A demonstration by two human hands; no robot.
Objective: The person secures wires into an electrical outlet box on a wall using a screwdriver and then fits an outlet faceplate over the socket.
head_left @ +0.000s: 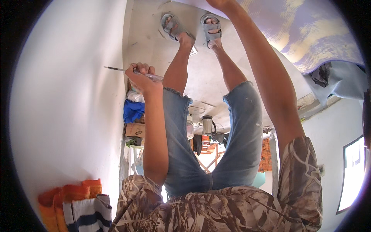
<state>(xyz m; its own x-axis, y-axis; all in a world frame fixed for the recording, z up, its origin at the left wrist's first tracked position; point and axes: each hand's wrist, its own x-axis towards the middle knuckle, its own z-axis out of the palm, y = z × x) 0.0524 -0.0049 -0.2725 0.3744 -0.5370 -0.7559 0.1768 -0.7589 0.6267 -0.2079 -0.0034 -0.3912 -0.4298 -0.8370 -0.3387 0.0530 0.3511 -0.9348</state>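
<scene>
My left hand [143, 77] is closed around a slim screwdriver [154, 77] with a clear handle. Its thin dark shaft points left, toward the white wall [77, 85]. My right arm stretches up to the top edge, where only part of my right hand [221, 4] shows. The fingers of that hand are cut off by the frame, so what they do is hidden. Close to it hangs or lies a purple and cream patterned cloth [301, 31].
Orange cloth [58, 201] and a striped cloth [87, 213] are at lower left. Between my legs I see a steel jug [208, 125] among household items. A blue bag [133, 111] and a cardboard box [134, 130] sit along the wall. A bright window [351, 174] is at right.
</scene>
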